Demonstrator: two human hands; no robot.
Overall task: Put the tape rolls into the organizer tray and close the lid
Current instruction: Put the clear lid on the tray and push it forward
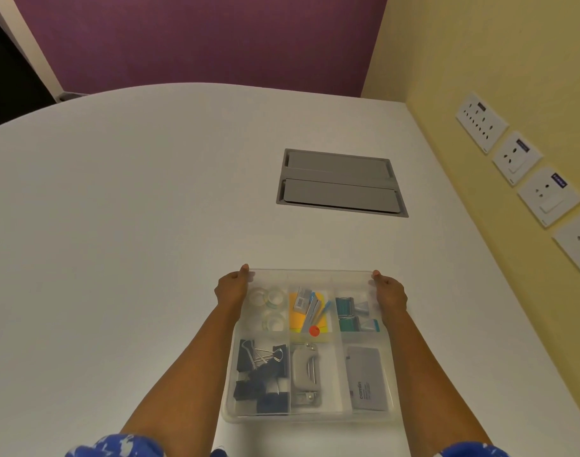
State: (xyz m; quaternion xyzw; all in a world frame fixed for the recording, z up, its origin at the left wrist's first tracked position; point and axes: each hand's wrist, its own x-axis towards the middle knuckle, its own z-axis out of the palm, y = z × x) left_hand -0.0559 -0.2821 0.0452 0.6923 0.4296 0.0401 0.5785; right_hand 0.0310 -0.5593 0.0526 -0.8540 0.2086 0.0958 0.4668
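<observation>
A clear plastic organizer tray (310, 418) sits on the white table near me. A clear lid (311, 275) lies over it, and the contents show through. Three clear tape rolls (270, 306) lie in the far left compartment. My left hand (232, 286) grips the lid's far left corner. My right hand (389, 290) grips its far right corner. Whether the lid is fully seated I cannot tell.
Other compartments hold black binder clips (260, 377), a grey hole punch (306, 369), a grey case (366, 379), sticky notes (310, 313) and teal clips (354, 313). A grey cable hatch (341, 183) is set into the white table (133, 225). Wall sockets (516, 159) line the yellow wall at right.
</observation>
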